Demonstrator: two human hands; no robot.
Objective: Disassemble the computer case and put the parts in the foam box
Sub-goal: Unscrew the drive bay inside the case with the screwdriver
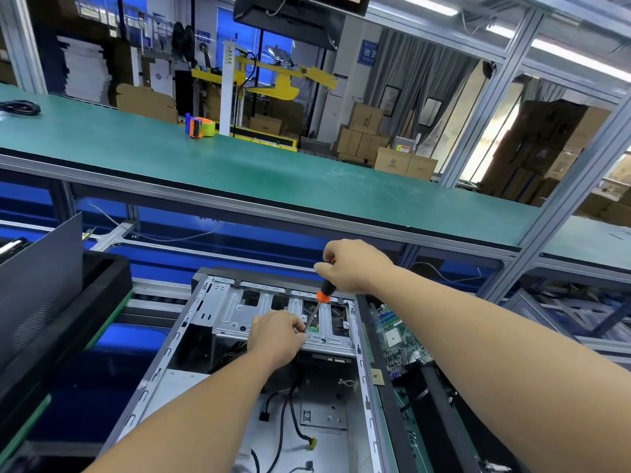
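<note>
The open computer case point(177, 356) lies flat in front of me, its metal drive cage point(235, 312) at the far end and loose black cables point(290, 414) inside. My right hand point(355, 268) grips the black and orange handle of a screwdriver point(322, 295), whose shaft slants down to the drive cage. My left hand point(276, 336) rests on the cage and pinches the shaft near its tip. A green motherboard point(396, 339) lies to the right of the case. A black foam box point(68, 322) stands at the left, a dark panel point(37, 278) leaning in it.
A long green shelf point(273, 172) spans the bench above the case, with an orange tape dispenser point(199, 126) and a black cable coil point(20, 106) on it. Aluminium frame posts point(563, 199) rise at the right. Cardboard boxes point(375, 141) are stacked in the background.
</note>
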